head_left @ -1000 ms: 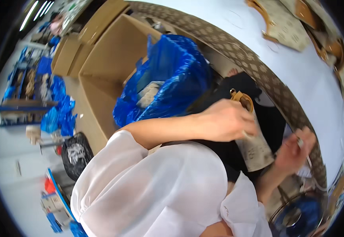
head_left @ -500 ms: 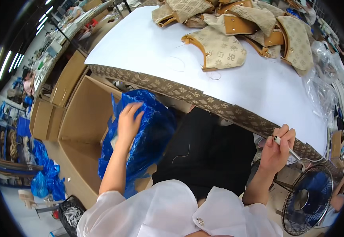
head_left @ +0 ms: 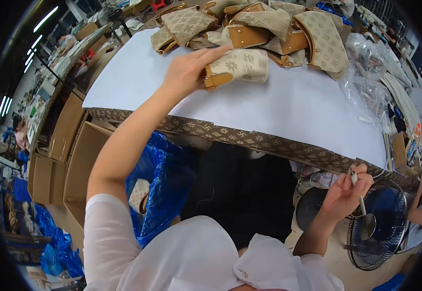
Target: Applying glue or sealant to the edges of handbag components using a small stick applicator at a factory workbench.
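My left hand (head_left: 186,72) reaches over the white table top and grips a small beige patterned handbag (head_left: 242,66) with tan leather trim, its fingers on the trimmed edge. Just behind it lies a pile of similar beige bags (head_left: 317,41) with tan trim and small metal studs. Low at the right, beside the table's front edge, my right hand (head_left: 344,191) is closed round a slim pen-like tool (head_left: 354,178) with a pale handle and a thin metal shaft. The tool's exact kind is unclear.
Left of my lap, a blue plastic bag (head_left: 165,169) holds a beige piece (head_left: 138,195), next to an open cardboard box (head_left: 80,165). Black cloth (head_left: 240,189) covers my lap. A desk fan (head_left: 378,225) stands at the right, below clear plastic wrap (head_left: 366,97) on the table.
My left hand has risen from the blue plastic bag to the table and taken hold of a handbag. My right hand keeps the tool. The view has shifted.
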Demonstrator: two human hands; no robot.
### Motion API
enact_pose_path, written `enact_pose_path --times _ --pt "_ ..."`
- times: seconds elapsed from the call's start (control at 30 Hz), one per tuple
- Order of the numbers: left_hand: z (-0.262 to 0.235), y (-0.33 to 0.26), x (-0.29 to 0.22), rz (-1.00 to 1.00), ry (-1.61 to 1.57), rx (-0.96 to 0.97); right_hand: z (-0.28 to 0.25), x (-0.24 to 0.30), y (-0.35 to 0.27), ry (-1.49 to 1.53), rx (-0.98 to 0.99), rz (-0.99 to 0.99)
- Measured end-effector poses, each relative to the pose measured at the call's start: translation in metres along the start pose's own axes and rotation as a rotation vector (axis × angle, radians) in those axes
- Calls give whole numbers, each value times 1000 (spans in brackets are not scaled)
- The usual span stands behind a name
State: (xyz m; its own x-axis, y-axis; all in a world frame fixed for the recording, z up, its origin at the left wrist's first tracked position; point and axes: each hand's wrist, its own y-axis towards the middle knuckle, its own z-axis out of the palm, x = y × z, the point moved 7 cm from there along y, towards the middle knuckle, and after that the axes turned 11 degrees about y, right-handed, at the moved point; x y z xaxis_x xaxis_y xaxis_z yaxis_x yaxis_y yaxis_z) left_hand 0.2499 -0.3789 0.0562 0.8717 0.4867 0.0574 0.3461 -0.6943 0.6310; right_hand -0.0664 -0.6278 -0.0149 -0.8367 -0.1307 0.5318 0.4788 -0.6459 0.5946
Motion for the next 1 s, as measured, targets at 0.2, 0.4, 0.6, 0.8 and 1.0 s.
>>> enact_pose_path --times 0.2,0.4,0.6,0.8,1.0 --pt "-90 -66 -85 -51 -182 -319 -4 10 5 70 -61 -131" --pt "-45 -120 -147 -475 -351 -29 69 -14 5 167 264 131" --pt "-14 -151 -163 -562 -410 68 113 -82 -61 -397 757 133" --pt "-38 -172 -158 -222 -296 -119 99 -93 -78 -419 733 131" --pt "-41 -178 -152 -143 -176 -20 95 -99 -75 -415 750 14"
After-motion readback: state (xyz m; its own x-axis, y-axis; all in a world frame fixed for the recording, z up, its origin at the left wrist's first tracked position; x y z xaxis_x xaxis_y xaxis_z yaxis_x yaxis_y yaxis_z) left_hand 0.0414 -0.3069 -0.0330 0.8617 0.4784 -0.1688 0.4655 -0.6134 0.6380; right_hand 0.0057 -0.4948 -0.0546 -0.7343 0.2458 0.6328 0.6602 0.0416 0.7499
